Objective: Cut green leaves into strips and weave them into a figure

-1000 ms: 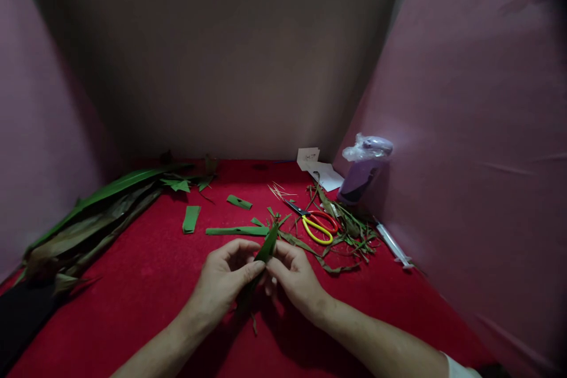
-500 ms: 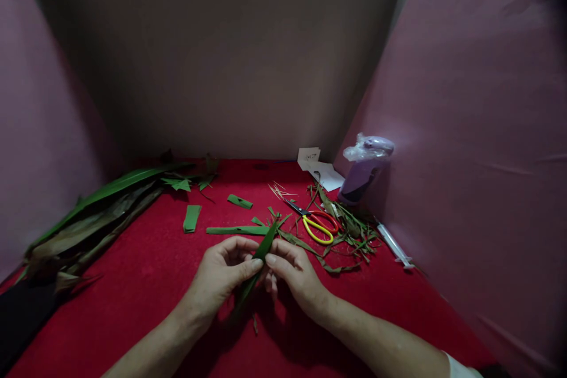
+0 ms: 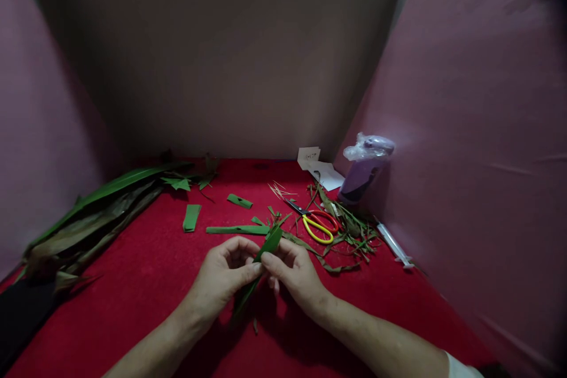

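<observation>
Between both hands a green leaf strip (image 3: 271,240) is held slantwise above the red cloth, its upper end leaning away to the right. My left hand (image 3: 225,271) pinches it from the left, thumb on top and fingers curled behind. From the right, my right hand (image 3: 295,274) pinches the same strip, its thumb lying by the left thumb tip. Fingers partly hide the middle of the strip. Just beyond the hands lie a long flat leaf piece (image 3: 237,230) and the scissors (image 3: 319,227) with one yellow and one red handle.
Long leaves (image 3: 110,186) lie at the left, with cut leaf pieces (image 3: 191,218) nearby. Toothpicks (image 3: 280,191) and shredded leaf scraps (image 3: 354,230) surround the scissors. A syringe (image 3: 394,245), a purple bottle (image 3: 361,174) and white paper (image 3: 326,176) are along the right wall.
The leaf strip has turned a little, and its upper end now shows a broader face, slightly lower and to the right. My right thumb has shifted slightly left onto the strip.
</observation>
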### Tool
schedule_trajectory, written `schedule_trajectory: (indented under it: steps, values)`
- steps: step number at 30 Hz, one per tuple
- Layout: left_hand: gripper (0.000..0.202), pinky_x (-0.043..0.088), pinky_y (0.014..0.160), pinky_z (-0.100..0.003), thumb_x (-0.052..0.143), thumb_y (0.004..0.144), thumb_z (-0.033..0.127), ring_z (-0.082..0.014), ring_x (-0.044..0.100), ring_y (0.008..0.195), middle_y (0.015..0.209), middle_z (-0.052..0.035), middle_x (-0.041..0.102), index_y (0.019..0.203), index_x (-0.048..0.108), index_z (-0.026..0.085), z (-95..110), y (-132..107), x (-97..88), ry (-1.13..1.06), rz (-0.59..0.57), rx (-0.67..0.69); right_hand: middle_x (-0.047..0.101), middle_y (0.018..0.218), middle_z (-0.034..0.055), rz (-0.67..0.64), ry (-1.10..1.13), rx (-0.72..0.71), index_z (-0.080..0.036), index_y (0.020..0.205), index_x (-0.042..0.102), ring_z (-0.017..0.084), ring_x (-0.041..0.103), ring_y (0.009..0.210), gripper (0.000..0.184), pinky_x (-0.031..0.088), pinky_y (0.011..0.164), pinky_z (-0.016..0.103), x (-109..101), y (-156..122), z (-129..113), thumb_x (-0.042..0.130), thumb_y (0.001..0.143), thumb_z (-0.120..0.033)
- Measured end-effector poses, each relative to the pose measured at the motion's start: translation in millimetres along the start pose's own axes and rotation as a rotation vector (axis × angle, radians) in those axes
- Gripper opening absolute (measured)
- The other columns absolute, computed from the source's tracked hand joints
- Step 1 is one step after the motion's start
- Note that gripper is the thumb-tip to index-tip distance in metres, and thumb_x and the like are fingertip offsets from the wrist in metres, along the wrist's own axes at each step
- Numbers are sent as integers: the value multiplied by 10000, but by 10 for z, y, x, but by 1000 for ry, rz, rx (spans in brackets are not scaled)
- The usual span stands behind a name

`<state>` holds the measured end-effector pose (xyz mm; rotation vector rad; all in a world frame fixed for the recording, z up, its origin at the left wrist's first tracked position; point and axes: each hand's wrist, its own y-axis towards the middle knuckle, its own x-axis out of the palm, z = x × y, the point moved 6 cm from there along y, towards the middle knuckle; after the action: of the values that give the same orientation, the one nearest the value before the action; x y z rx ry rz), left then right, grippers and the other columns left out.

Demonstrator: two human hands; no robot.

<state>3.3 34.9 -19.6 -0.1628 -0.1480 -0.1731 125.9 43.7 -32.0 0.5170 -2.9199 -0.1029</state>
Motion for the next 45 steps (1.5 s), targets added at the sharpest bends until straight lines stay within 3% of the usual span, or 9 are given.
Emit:
schedule_trajectory:
  steps: [7,13,19,23,28,33,37,41,45]
  values:
    - [268,427,548,-229,784,591,305,-128,561,596,650,-7,632,716,610,143,22,-23,62,33,-53,-52,485,503,-67,67,34,13,-143,721,556,40,398,357,271,344,335,146,-17,9,-57,638,771,-396]
    - [246,328,447,-179,713,689,374,-69,433,481,586,26,580,746,638,147,28,-30,57,66,-37,-94,465,476,-79,114,52,16,-156,704,530,39,389,329,277,330,321,145,-62,1,-78,637,776,-401]
    - [232,331,448,-184,753,637,344,-73,441,470,569,34,574,698,636,153,14,-56,54,55,-31,-136,467,483,-79,161,62,9,-161,700,509,36,386,330,281,312,320,143,-94,-6,-82,634,784,-398]
    - [219,318,442,-181,740,653,329,-69,417,455,522,51,536,658,606,157,-19,-49,9,37,-4,-136,470,489,-76,118,60,11,-161,733,524,42,394,343,273,323,333,149,-81,-2,-87,637,783,-404]
    - [206,309,441,-181,740,627,299,-70,405,450,497,57,514,610,587,161,17,-52,7,59,23,-130,496,543,-74,135,140,36,-177,901,547,51,403,378,284,351,367,160,-143,16,-88,648,774,-410]
    - [201,302,444,-191,747,596,289,-78,408,455,501,48,519,589,597,155,58,-53,27,125,24,-113,472,506,-75,179,157,30,-175,700,506,47,374,360,266,309,342,161,-214,41,-68,654,773,-384]
    - [206,352,511,-204,751,622,322,-97,468,526,598,23,582,678,642,156,33,-40,28,89,-15,-130,467,503,-80,213,187,2,-178,685,491,46,380,358,257,314,335,156,-256,53,-70,651,780,-354]
    - [240,290,464,-197,709,680,380,-84,415,469,527,37,535,646,625,158,21,-41,21,100,-55,-148,462,497,-84,281,227,1,-181,693,480,42,369,356,257,326,333,150,-330,61,-85,657,774,-349]
    - [224,294,456,-201,737,642,356,-86,418,447,500,33,539,642,638,155,7,-28,-9,101,-59,-141,473,528,-79,317,286,19,-184,723,487,45,374,377,249,340,331,148,-376,71,-74,672,755,-348]
